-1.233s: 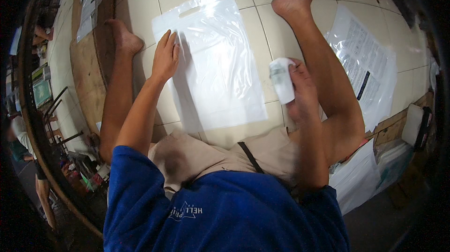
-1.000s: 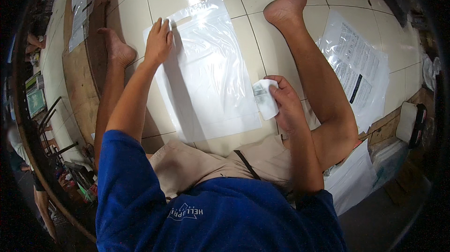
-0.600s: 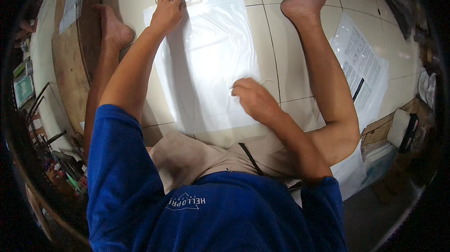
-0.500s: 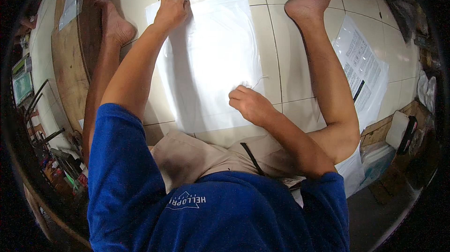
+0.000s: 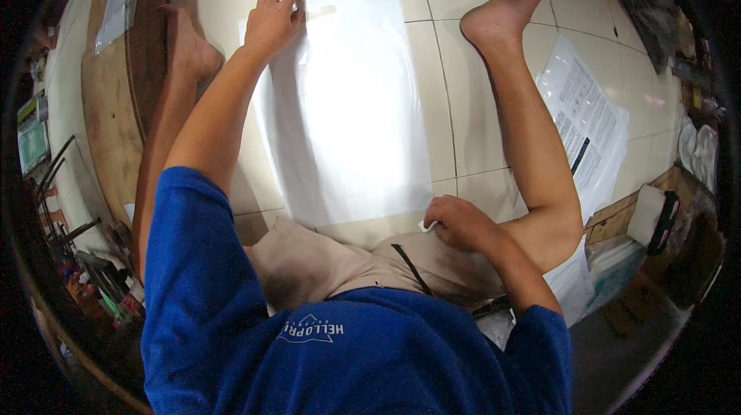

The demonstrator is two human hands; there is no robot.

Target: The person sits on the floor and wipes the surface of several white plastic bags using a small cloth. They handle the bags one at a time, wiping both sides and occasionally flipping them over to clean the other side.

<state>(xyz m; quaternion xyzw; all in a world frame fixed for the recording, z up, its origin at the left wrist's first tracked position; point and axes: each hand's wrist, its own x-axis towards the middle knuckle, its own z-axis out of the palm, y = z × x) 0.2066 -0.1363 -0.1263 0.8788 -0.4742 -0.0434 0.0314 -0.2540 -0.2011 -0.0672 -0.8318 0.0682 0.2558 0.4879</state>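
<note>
Right fingers (image 5: 443, 205) clutch cloth (image 5: 426, 227) (bunched, white).

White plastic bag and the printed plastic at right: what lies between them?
The head view shows the person's right leg and floor tiles between that white bag and printed plastic.

A white plastic bag (image 5: 351, 106) with a handle slot at its far end lies flat on the tiled floor (image 5: 482, 106) between 2 bare legs (image 5: 532, 129). The left hand (image 5: 274, 23) rests with bent fingers on its far left corner. The right hand (image 5: 461, 224) pinches a small white wad (image 5: 426, 226) just beside the near right corner. Printed plastic sheets (image 5: 590, 110) lie farther right; a wooden board (image 5: 114, 102), left.
</note>
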